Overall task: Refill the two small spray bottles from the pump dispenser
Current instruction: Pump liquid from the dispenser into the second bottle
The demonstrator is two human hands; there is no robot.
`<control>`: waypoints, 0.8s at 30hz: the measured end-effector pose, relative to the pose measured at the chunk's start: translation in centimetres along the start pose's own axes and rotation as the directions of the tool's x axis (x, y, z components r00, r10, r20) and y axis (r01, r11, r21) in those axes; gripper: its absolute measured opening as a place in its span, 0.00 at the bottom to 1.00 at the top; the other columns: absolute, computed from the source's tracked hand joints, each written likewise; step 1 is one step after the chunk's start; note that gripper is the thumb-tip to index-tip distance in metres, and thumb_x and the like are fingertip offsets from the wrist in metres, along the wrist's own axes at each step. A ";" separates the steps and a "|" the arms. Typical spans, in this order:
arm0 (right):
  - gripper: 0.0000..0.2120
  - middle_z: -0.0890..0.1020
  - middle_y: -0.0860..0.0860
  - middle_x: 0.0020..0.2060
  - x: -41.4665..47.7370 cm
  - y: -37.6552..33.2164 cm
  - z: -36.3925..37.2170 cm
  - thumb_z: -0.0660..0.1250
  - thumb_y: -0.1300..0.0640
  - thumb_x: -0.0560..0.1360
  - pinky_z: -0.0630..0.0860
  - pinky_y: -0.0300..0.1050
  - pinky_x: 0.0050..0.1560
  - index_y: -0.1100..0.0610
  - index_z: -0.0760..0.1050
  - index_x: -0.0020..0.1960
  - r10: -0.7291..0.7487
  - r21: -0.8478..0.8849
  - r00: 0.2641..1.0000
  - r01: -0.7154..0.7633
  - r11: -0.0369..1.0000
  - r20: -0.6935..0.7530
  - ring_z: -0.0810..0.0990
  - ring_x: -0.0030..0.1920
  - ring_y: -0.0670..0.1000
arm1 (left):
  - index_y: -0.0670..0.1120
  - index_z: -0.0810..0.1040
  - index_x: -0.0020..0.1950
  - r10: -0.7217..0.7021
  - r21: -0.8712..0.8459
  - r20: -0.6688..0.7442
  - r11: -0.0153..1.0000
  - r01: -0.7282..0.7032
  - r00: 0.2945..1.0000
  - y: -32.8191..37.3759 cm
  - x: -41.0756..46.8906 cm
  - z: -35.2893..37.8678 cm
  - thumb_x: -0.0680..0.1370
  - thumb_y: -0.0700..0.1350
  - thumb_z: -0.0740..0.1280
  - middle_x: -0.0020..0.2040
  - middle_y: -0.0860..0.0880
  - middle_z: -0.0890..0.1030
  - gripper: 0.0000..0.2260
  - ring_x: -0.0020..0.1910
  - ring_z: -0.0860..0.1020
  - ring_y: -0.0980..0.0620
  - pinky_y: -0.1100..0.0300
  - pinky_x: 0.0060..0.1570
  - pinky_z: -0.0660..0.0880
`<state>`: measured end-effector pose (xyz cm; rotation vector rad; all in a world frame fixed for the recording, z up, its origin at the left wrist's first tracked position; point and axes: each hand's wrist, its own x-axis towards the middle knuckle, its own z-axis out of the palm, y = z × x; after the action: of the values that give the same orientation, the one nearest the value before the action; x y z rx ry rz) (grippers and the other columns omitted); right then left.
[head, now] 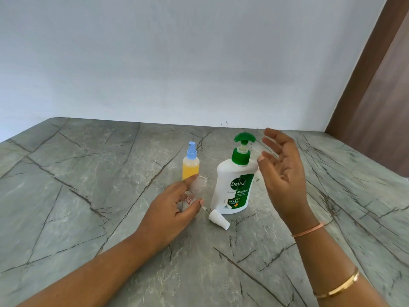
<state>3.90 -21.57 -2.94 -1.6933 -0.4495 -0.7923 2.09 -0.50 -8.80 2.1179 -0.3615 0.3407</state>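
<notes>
Hands work over a grey marbled surface (93,196) set against a pale wall (177,52), seen from the head camera. At the centre stands a white pump dispenser (232,191) with a green pump head (244,138), labelled "Dettol Original". At its 9 o'clock stands a clear spray bottle (198,187), uncapped and with an open neck, upright on the surface. The left hand (174,207) curls loosely around this bottle, index finger along its far side and thumb at its near side. Behind it, at 11 o'clock from the dispenser, a second spray bottle (190,166) stands capped in light blue and holds yellow liquid. A white spray cap (219,219) with its dip tube lies on its side at 6 o'clock from the dispenser, just in front of the base. The right hand (281,169) hovers open and empty at the dispenser's 3 o'clock, fingers spread near the pump head. Two bangles circle the right forearm. A brown panel (376,96) runs along the right edge.
</notes>
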 end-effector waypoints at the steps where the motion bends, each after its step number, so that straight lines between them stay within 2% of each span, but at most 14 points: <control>1: 0.19 0.74 0.50 0.60 0.3 -0.3 0.0 0.60 0.59 0.73 0.72 0.46 0.62 0.51 0.68 0.63 -0.085 -0.069 0.996 0.085 0.994 -0.003 0.72 0.63 0.47 | 0.58 0.69 0.68 0.008 -0.011 -0.028 1.000 -0.008 1.000 0.2 0.1 -0.1 0.74 0.52 0.67 0.58 0.62 0.75 0.22 0.55 0.76 0.62 0.74 0.50 0.69; 4: 0.18 0.75 0.47 0.58 1.2 -1.2 -0.1 0.59 0.59 0.73 0.72 0.40 0.59 0.57 0.71 0.63 -0.270 -0.295 0.962 0.269 0.917 0.040 0.74 0.60 0.46 | 0.59 0.73 0.62 0.054 -0.047 -0.103 0.997 -0.060 0.993 1.2 0.3 -0.2 0.71 0.53 0.71 0.53 0.62 0.78 0.20 0.52 0.77 0.64 0.72 0.49 0.71; 7: 0.16 0.76 0.47 0.55 2.1 -1.6 0.0 0.58 0.59 0.74 0.70 0.36 0.59 0.60 0.76 0.59 -0.341 -0.408 0.936 0.346 0.845 0.087 0.75 0.58 0.47 | 0.62 0.74 0.58 0.100 -0.073 -0.128 0.991 -0.109 0.987 2.6 0.6 -0.4 0.69 0.53 0.71 0.49 0.60 0.78 0.18 0.48 0.78 0.63 0.75 0.47 0.70; 11: 0.15 0.80 0.49 0.51 3.3 -1.7 0.1 0.58 0.57 0.73 0.72 0.33 0.56 0.60 0.79 0.54 -0.318 -0.395 0.931 0.365 0.843 0.181 0.77 0.54 0.45 | 0.66 0.72 0.55 0.136 -0.060 -0.120 0.988 -0.144 0.983 4.5 1.3 -0.8 0.69 0.52 0.70 0.46 0.58 0.77 0.17 0.46 0.77 0.62 0.74 0.46 0.71; 14: 0.12 0.82 0.50 0.47 3.3 -1.5 0.4 0.60 0.59 0.74 0.72 0.30 0.51 0.60 0.79 0.52 -0.307 -0.378 0.926 0.370 0.849 0.219 0.76 0.49 0.43 | 0.67 0.74 0.55 0.126 -0.038 -0.086 0.991 -0.130 0.988 5.1 2.2 -1.4 0.70 0.51 0.72 0.45 0.59 0.76 0.17 0.43 0.76 0.59 0.73 0.42 0.70; 19: 0.12 0.81 0.50 0.48 2.7 -0.8 1.2 0.59 0.61 0.74 0.74 0.36 0.53 0.61 0.79 0.53 -0.340 -0.331 0.932 0.363 0.871 0.127 0.77 0.51 0.44 | 0.61 0.76 0.60 0.089 -0.013 -0.075 0.996 -0.090 0.993 5.3 3.5 -1.8 0.70 0.51 0.72 0.47 0.59 0.76 0.19 0.43 0.78 0.58 0.71 0.40 0.70; 22: 0.12 0.82 0.51 0.51 2.3 -0.4 1.5 0.60 0.62 0.74 0.75 0.41 0.55 0.61 0.79 0.54 -0.357 -0.345 0.929 0.368 0.863 0.099 0.78 0.54 0.47 | 0.59 0.77 0.60 0.095 -0.036 -0.087 0.994 -0.099 0.992 5.6 3.9 -2.0 0.70 0.50 0.73 0.47 0.58 0.77 0.19 0.43 0.78 0.56 0.67 0.42 0.73; 24: 0.13 0.82 0.51 0.52 2.2 -0.3 1.5 0.59 0.61 0.75 0.74 0.41 0.56 0.61 0.79 0.55 -0.369 -0.362 0.925 0.376 0.853 0.090 0.78 0.54 0.47 | 0.59 0.77 0.60 0.100 -0.035 -0.091 0.994 -0.103 0.991 5.8 4.0 -2.1 0.70 0.51 0.73 0.47 0.58 0.77 0.19 0.43 0.78 0.56 0.68 0.41 0.73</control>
<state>5.66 -20.27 -1.40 -1.9961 -0.6876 -1.2095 3.29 -2.31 -1.76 2.0423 -0.4211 0.4819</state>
